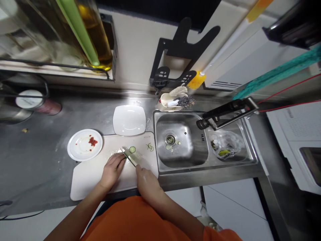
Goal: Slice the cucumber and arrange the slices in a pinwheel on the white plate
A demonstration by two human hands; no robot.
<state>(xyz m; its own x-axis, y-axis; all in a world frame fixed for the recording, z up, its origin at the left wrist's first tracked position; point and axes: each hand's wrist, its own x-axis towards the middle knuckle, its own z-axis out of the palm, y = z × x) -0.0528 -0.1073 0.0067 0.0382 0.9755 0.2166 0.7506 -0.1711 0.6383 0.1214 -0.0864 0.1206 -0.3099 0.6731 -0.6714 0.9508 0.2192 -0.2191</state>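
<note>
My right hand (147, 182) is wrapped round the handle of a kitchen knife (129, 157), whose blade points away and to the left over the white cutting board (90, 177). Close against the blade, my left hand (112, 170) has its fingers curled on a piece of cucumber, mostly hidden under them. Just right of the blade lies a round cucumber slice (132, 149). Several thin green peelings (149, 147) rest near the board's right edge.
Chopped red bits lie on a round white plate (72, 147) at left. A square white plate (129, 120) stands behind the board. To the right is a sink (182, 159) with cucumber slices by its drain, a faucet (220, 112) and a plastic bag (230, 144).
</note>
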